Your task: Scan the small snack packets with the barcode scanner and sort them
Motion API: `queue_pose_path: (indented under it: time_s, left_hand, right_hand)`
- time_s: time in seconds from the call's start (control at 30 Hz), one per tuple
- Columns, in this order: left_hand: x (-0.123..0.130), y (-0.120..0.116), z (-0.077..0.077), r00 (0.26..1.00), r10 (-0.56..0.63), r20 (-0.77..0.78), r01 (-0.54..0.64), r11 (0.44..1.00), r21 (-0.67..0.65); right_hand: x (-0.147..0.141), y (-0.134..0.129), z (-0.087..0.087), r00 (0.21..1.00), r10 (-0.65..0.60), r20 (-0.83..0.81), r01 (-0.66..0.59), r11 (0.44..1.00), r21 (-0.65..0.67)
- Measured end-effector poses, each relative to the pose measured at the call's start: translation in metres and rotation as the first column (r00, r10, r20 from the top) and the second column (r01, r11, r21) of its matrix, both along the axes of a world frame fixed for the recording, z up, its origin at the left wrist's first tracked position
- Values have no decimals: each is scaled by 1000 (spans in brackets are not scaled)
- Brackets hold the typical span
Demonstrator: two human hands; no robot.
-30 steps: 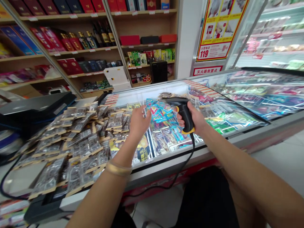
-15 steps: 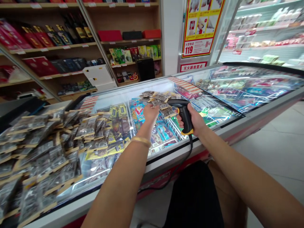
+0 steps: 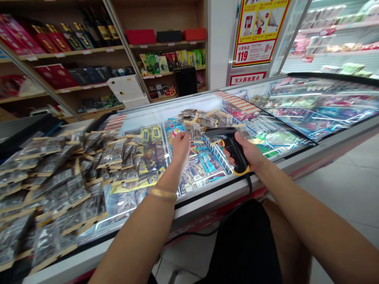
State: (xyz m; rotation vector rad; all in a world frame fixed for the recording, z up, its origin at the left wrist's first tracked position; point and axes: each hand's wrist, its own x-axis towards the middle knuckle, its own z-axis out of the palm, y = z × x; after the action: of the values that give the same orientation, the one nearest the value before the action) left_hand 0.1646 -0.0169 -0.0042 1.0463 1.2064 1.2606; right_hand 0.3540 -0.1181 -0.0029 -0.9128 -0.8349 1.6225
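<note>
My right hand (image 3: 251,152) is wrapped round the handle of a black and yellow barcode scanner (image 3: 236,152), whose head points left. My left hand (image 3: 181,149), with a gold bangle on its wrist, is closed in a pinch at the edge of a small clear packet (image 3: 194,131) with a tan border. That packet is in front of the scanner's head. Just beyond lies a small pile of similar packets (image 3: 219,117) on the freezer's glass top. A much larger heap of packets (image 3: 59,177) covers the glass to the left.
Under the glass of the chest freezer (image 3: 204,199) are wire baskets of bagged frozen goods. The scanner's cable (image 3: 250,185) hangs over the front edge. Behind stand wooden shelves (image 3: 166,45) with boxes and bottles, and a yellow-red poster (image 3: 259,31). A lit display fridge (image 3: 331,43) is at right.
My left hand has drawn back slightly to the left with a packet at its fingers. The scanner has shifted a little right and down, and the view has moved slightly.
</note>
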Motion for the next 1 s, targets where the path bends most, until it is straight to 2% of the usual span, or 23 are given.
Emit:
queue_pose_path:
  time_s: [0.13,0.3,0.5,0.8,1.0]
  left_hand:
    - [2,0,-3,996,86,-22,-82,987,136]
    - [3,0,-2,983,177,39,-182,958,220]
    - [4,0,-5,992,130,5,-127,957,261]
    - [3,1,-10,992,114,-50,-98,963,252]
    - [2,4,-17,984,126,-130,-86,958,274]
  right_hand:
    - [2,0,-2,998,63,29,-64,998,16]
    - [3,0,-4,994,101,36,-102,995,22]
    - [3,0,-4,992,121,43,-122,992,18]
    - [2,0,-4,993,106,46,-105,994,-18]
    - [4,0,-6,990,126,67,-127,992,8]
